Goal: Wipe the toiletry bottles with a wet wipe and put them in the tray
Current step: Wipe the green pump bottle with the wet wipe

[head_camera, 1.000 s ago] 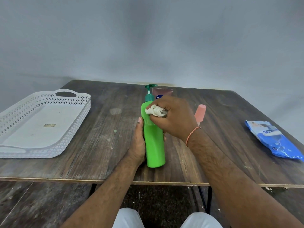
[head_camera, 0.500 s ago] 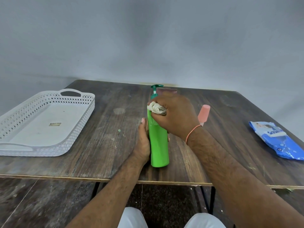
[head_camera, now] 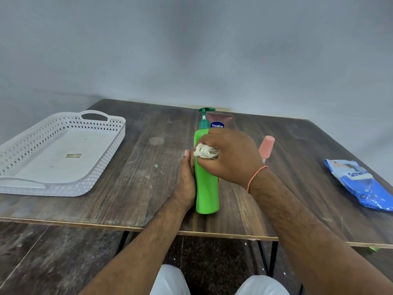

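Wiping well means steady downward strokes round the whole green pump bottle [head_camera: 206,177], upright near the table's [head_camera: 131,188] front edge. The left hand [head_camera: 186,182] wraps round its side to brace it; the right hand [head_camera: 230,155] clutches the balled wet wipe [head_camera: 205,151] against it. The white tray [head_camera: 63,186] sits at the left edge.

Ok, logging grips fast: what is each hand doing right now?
Left hand: fingers wrapped round the green pump bottle, steadying it upright.
Right hand: gripping the crumpled wet wipe against the bottle.

plain grey wall [head_camera: 191,50], worn wooden table [head_camera: 127,188], seemingly dark floor [head_camera: 42,262]
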